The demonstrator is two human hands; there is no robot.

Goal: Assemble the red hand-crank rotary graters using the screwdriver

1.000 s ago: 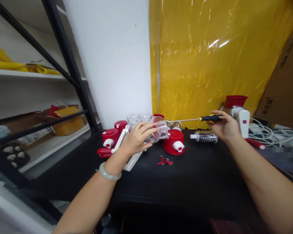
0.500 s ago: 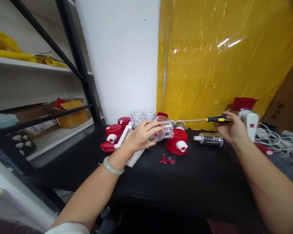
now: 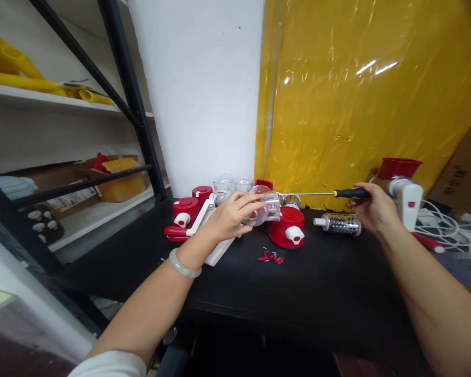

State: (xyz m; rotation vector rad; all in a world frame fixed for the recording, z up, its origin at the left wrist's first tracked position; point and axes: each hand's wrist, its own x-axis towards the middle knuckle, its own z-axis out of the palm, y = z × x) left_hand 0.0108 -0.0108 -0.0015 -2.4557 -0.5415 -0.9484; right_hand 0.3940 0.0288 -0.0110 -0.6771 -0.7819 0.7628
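My left hand [image 3: 233,214] is closed on a clear plastic part [image 3: 272,206] with a round, cup-like body, held on its side above the table. My right hand [image 3: 377,208] grips the black and yellow handle of a screwdriver [image 3: 347,193]. Its long shaft points left and its tip meets the right end of the clear part; the exact contact is too small to see. Below the right hand lies a metal grater drum [image 3: 340,224] with a white stub. A red base with a white knob [image 3: 286,229] stands below the clear part, beside several small red pieces and screws [image 3: 273,258].
Red bases [image 3: 185,211], a white frame with a red handle [image 3: 176,233] and clear cups [image 3: 242,183] stand at the left back. A white and red grater machine [image 3: 408,204] and white cables [image 3: 443,225] are right. A black-framed shelf [image 3: 139,131] borders the left.
The whole view has shifted slightly to the right. The screwdriver's handle has turned in my right hand, showing less yellow. My left hand keeps its hold on the clear part.
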